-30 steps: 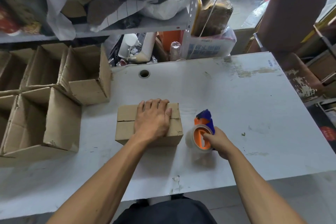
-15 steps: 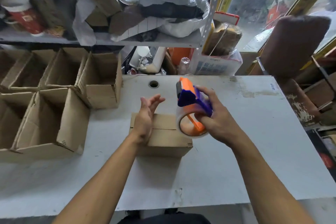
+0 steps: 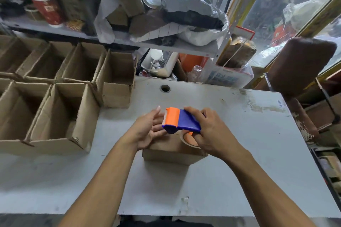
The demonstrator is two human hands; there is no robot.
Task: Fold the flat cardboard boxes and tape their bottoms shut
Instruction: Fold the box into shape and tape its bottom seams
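On the grey desk [image 3: 239, 153], my right hand [image 3: 212, 134] grips the tape dispenser [image 3: 181, 120] above the box [image 3: 166, 150]; my left hand [image 3: 147, 129] is spread beside it.

- I see the small cardboard box [image 3: 173, 150] on the table [image 3: 239, 162], near its middle, just in front of me.
- My hands are over the box: left hand [image 3: 145, 131] to the left, right hand [image 3: 210, 134] to the right, with the tape dispenser [image 3: 181, 120] between them.
- The open boxes [image 3: 60, 114] stand in rows at the table's left end.
- Behind the table is a shelf [image 3: 193, 48]; a chair [image 3: 299, 64] sits at the far right corner.
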